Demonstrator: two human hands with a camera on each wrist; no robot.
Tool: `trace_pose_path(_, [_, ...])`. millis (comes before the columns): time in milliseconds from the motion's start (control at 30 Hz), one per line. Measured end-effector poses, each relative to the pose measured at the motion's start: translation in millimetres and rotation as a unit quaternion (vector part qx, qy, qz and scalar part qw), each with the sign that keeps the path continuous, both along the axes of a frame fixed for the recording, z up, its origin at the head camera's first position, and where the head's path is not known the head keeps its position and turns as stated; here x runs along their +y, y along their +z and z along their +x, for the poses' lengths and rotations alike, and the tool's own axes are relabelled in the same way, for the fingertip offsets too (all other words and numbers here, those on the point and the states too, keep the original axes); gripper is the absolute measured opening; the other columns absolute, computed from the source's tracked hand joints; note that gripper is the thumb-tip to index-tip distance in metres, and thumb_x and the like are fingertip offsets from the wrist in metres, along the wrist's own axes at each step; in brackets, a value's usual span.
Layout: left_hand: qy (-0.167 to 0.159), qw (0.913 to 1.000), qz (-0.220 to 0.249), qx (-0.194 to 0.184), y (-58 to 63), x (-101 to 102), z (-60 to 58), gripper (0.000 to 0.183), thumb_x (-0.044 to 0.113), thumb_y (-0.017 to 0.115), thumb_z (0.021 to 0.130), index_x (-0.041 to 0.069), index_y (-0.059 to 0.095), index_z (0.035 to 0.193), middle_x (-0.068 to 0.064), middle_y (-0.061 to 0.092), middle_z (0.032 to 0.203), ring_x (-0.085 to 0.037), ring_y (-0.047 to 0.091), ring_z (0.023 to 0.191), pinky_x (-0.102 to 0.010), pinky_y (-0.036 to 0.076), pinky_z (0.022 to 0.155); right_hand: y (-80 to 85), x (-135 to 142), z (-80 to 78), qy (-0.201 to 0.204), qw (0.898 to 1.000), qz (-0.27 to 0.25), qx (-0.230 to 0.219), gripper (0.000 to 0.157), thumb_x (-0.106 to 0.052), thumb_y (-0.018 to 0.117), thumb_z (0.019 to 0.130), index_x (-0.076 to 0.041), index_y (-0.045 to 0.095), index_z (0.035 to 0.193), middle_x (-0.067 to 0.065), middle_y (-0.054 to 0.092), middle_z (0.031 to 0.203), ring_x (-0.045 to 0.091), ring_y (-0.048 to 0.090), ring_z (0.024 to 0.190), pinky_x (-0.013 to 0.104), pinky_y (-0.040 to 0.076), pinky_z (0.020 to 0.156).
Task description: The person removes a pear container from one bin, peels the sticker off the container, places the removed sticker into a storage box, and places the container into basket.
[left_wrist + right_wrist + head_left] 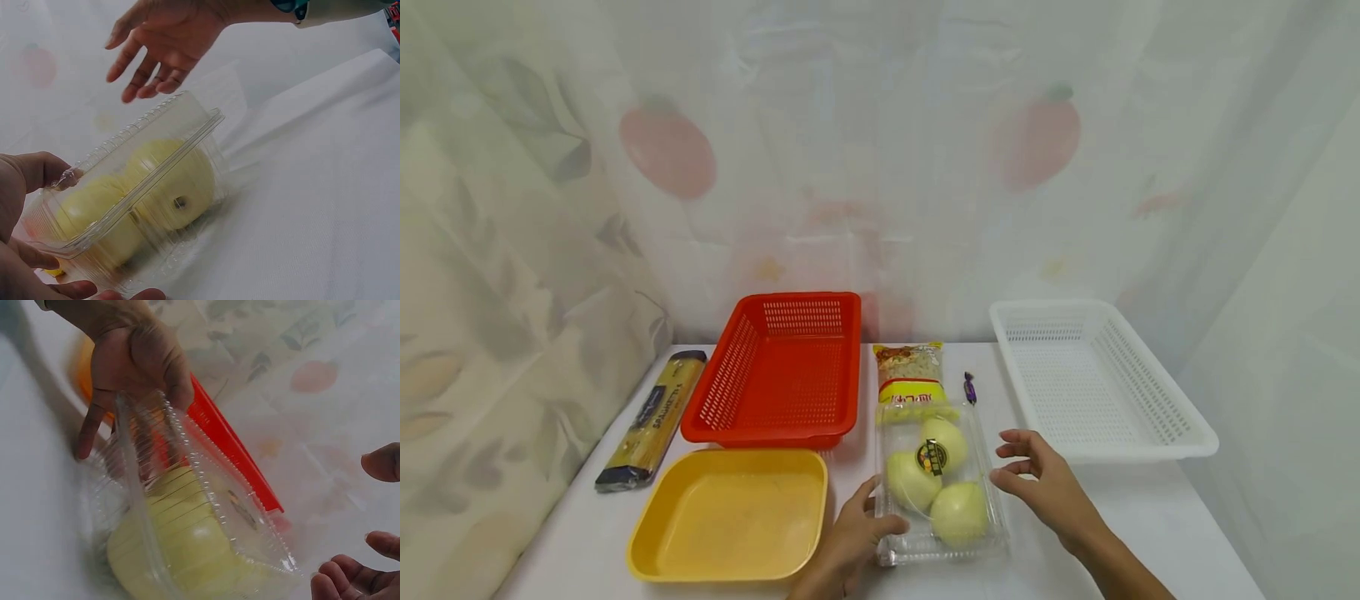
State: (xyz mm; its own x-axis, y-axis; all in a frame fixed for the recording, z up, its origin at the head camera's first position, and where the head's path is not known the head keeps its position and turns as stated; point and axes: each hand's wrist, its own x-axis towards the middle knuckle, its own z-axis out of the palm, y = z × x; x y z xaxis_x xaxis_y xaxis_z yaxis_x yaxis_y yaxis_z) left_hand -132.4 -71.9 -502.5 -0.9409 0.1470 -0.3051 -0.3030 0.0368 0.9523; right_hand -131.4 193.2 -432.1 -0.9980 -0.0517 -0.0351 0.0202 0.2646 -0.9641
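Observation:
A clear plastic clamshell box point(891, 546) with pale yellow-green round fruits point(958, 510) inside stands on the white table, a dark round sticker point(932, 457) on its lid. My left hand point(857, 525) holds the box at its near left side, thumb over the lid's edge and fingers along the side wall. In the left wrist view the thumb point(47, 169) lies on the lid and the other fingers spread lower down. To the right of the box, my right hand point(1037, 479) hovers apart from it, fingers loosely bent with nothing between them.
A yellow tub point(730, 575) and a red basket point(775, 440) stand left of the box, with a spaghetti pack point(655, 417) beyond them. Behind the box lie a yellow-ended food bag point(910, 367) and a small purple-wrapped candy point(970, 388). A white basket point(1120, 450) stands right.

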Motion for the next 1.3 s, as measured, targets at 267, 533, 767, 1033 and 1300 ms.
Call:
trace_pose_path(267, [-0.005, 0.9995, 0.031, -0.005, -3.4, 2, -0.5, 0.087, -0.002, 0.074, 0.072, -0.002, 0.029, 0.147, -0.025, 0.046, 0.123, -0.029, 0.056, 0.092, -0.041, 0.052, 0.077, 10.3, -5, -10.8, 0.032, 0.999, -0.01, 0.043, 0.051, -0.009, 0.075, 0.082, -0.007, 0.051, 0.127, 0.015, 0.055, 0.114, 0.03, 0.057, 0.095, 0.035, 0.052, 0.075])
trace_pose_path(533, [-0.004, 0.9991, 0.042, -0.003, -4.9, 2, 1.3, 0.088, -0.002, 0.073, 0.072, -0.002, 0.028, 0.148, -0.026, 0.044, 0.124, -0.03, 0.056, 0.094, -0.043, 0.051, 0.079, 15.2, -14, -28.8, 0.066, 0.995, -0.004, 0.076, 0.048, -0.007, 0.074, 0.083, -0.007, 0.053, 0.127, 0.014, 0.056, 0.113, 0.032, 0.055, 0.094, 0.033, 0.053, 0.075])
trace_pose_path(767, [-0.005, 0.9989, 0.046, -0.003, -3.8, 2, 2.2, 0.087, -0.002, 0.072, 0.074, -0.001, 0.028, 0.148, -0.026, 0.045, 0.123, -0.029, 0.057, 0.092, -0.043, 0.052, 0.077, 15.8, -24, -42.4, 0.09, 0.991, 0.004, 0.102, 0.046, -0.006, 0.073, 0.085, -0.006, 0.054, 0.126, 0.013, 0.057, 0.112, 0.03, 0.056, 0.092, 0.031, 0.052, 0.073])
trace_pose_path(1033, [-0.001, 0.9993, 0.035, -0.011, -5.3, 1, -1.1, 0.086, -0.001, 0.073, 0.074, 0.0, 0.029, 0.148, -0.025, 0.045, 0.125, -0.029, 0.057, 0.092, -0.043, 0.053, 0.075, 9.3, -35, -56.6, 0.106, 0.988, 0.022, 0.114, 0.046, -0.007, 0.074, 0.084, -0.007, 0.055, 0.125, 0.014, 0.058, 0.113, 0.027, 0.057, 0.09, 0.036, 0.052, 0.076])
trace_pose_path(1300, [-0.003, 0.9995, 0.029, -0.008, -5.1, 1, -1.5, 0.085, -0.001, 0.073, 0.074, -0.001, 0.03, 0.147, -0.025, 0.047, 0.124, -0.03, 0.055, 0.096, -0.042, 0.051, 0.077, -8.1, -42, -70.0, 0.129, 0.984, 0.044, 0.118, 0.045, -0.009, 0.073, 0.083, -0.011, 0.056, 0.124, 0.007, 0.059, 0.11, 0.025, 0.058, 0.088, 0.039, 0.051, 0.075])
